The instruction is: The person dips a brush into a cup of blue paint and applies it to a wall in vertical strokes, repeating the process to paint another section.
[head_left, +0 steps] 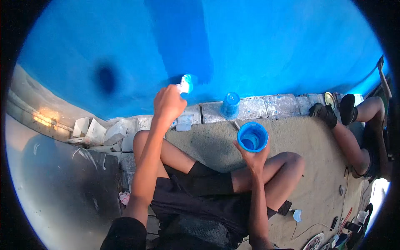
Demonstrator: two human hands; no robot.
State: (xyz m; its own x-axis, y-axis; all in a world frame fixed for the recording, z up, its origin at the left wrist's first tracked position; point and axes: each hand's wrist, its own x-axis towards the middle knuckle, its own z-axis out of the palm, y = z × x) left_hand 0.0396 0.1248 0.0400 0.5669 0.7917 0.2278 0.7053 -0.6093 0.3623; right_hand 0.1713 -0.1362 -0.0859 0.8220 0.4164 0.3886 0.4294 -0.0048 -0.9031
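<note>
My left hand (168, 102) is closed around a paintbrush (186, 84), whose bright, blue-smeared end is against the blue wall (266, 50). Just above it, a darker blue band (185, 41) of paint runs up the wall. Held in my right hand (256, 158) is a blue plastic cup (253, 137), its mouth facing up at me, with blue paint inside. Between the cup and the wall, an upside-down blue cup (230, 105) stands on the paving bricks. My fingers hide most of the brush's handle.
My crossed legs rest on a beige mat (316, 150). Broken white pieces (98, 131) lie by the wall at left, beside a dark panel (66, 179). Another person (364, 137) sits at right near a round lid (329, 100). Cables and small items lie at lower right.
</note>
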